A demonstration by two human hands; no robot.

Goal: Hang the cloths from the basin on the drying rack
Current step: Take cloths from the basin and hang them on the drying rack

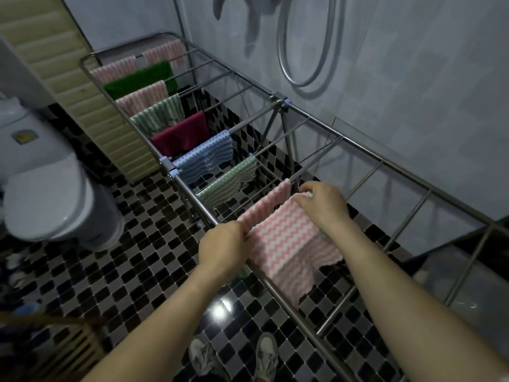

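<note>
Left hand [224,244], right hand [322,202]: pinch grips on a pink-and-white zigzag cloth [283,238] over the drying rack [382,161].

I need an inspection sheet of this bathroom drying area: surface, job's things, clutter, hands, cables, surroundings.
Surface: metal drying rack, nearest rails bare.
Job's things: pink cloth draped over a rail; a row of other cloths hangs beyond; basin not seen.
Clutter: blurred items at lower left, not identifiable.
Hands: left hand grips the pink cloth's near end; right hand pinches its far end.
Cables: nothing seen; a shower hose loops on the wall.
Surroundings: checkered floor, toilet at left.
</note>
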